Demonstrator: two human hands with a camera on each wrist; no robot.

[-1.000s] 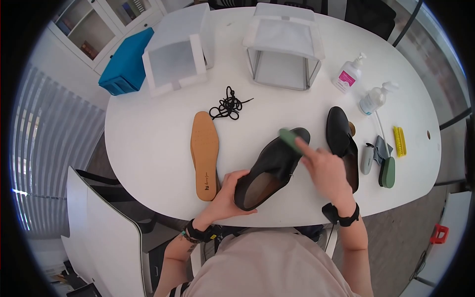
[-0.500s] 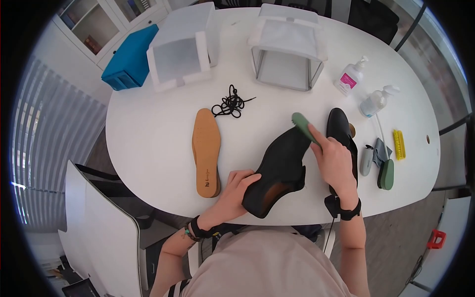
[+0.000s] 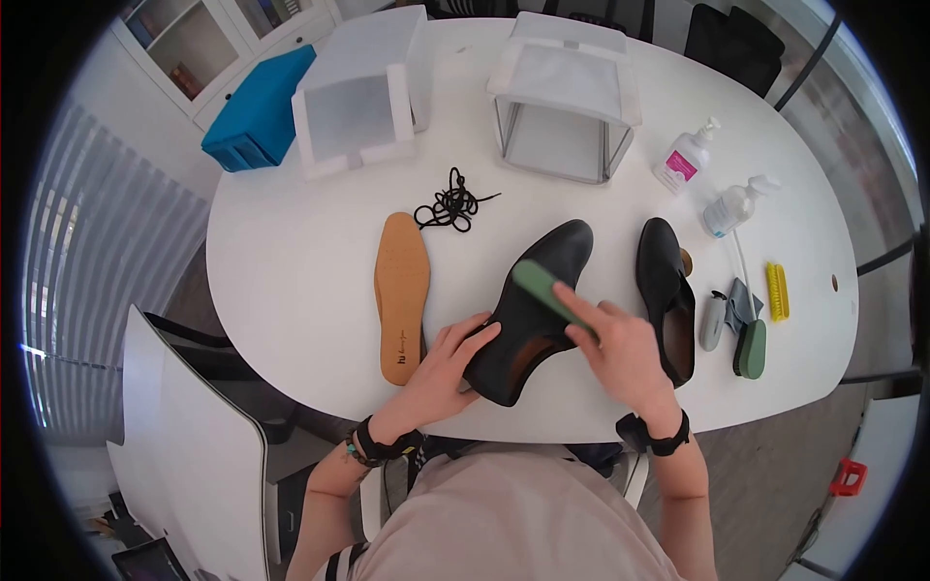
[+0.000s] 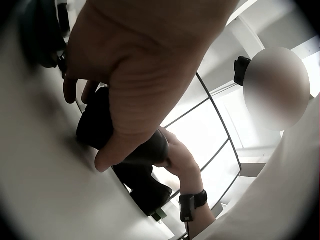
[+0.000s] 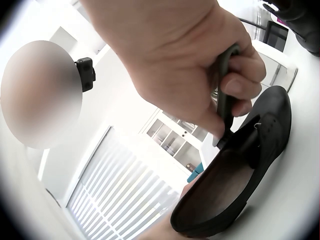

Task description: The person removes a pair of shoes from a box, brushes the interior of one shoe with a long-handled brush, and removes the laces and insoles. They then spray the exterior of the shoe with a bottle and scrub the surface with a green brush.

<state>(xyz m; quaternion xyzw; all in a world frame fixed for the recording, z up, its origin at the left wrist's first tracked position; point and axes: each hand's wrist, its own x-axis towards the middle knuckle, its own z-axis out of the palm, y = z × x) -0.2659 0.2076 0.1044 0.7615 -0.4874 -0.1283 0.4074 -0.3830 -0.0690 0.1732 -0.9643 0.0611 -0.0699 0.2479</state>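
In the head view my left hand (image 3: 441, 376) grips a black leather shoe (image 3: 562, 254) at its heel end, thumb along the side. The shoe is tilted, its toe pointing away from me and its opening toward the right. My right hand (image 3: 628, 360) holds a green-backed brush (image 3: 542, 285) against the shoe's upper, index finger stretched along the back. In the right wrist view the fingers curl round the brush (image 5: 225, 107) above the shoe's opening. A second black shoe (image 3: 659, 259) lies right of my right hand. A tan insole (image 3: 399, 276) lies left of the held shoe.
Black laces (image 3: 451, 205) lie beyond the insole. At right are another green brush (image 3: 751, 351), a yellow brush (image 3: 778, 290), a grey cloth (image 3: 742, 302), a small grey bottle (image 3: 713, 321) and two pump bottles (image 3: 684, 163). Clear-fronted boxes (image 3: 354, 108) and a blue case (image 3: 254, 114) stand farther back.
The brush has gone from the shoe's toe back to the middle of its upper, after an earlier pass near the toe. The shoe has turned in my left hand, its toe shifting left and away.
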